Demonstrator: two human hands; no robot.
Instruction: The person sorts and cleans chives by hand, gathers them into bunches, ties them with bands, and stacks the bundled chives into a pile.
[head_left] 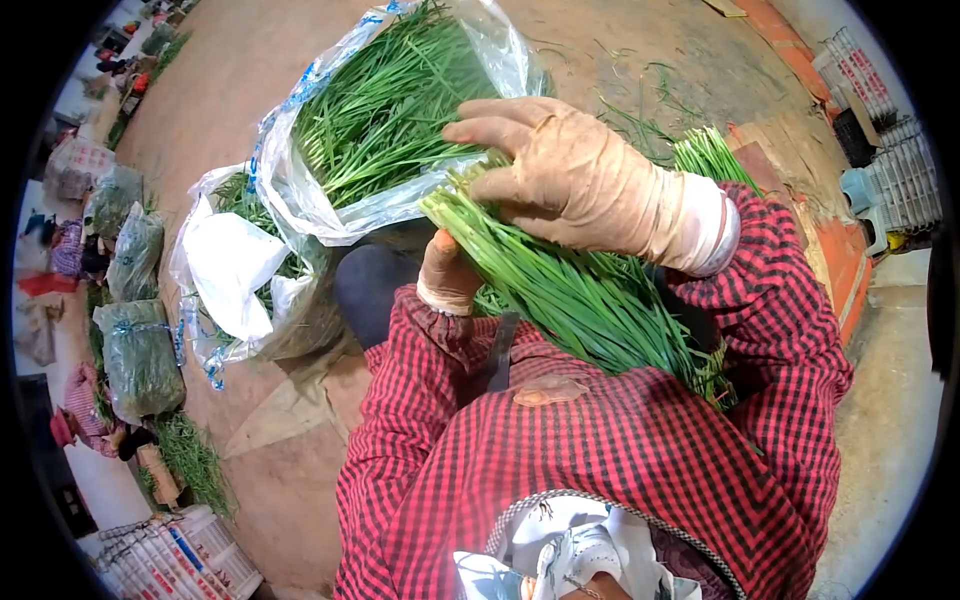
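Note:
A bunch of long green stalks [590,300] lies slantwise across my lap, its pale cut ends at the upper left. My left hand [447,270], in a tan glove, is wrapped round the bunch from below near those ends; its fingers are partly hidden behind the stalks. Over the same end is my right hand [565,175], gloved too, with its fingers apart and the lower ones beside the stalk ends. Just beyond my hands, a clear plastic bag [340,222] stands open, full of loose green stalks [390,100].
A second bag [235,265] of greens stands left of the first. Another bunch [712,155] lies at the right beyond my forearm. Filled bags [138,355] line the far left, with people beyond. Crates stand at the right [905,175] and lower left [185,560].

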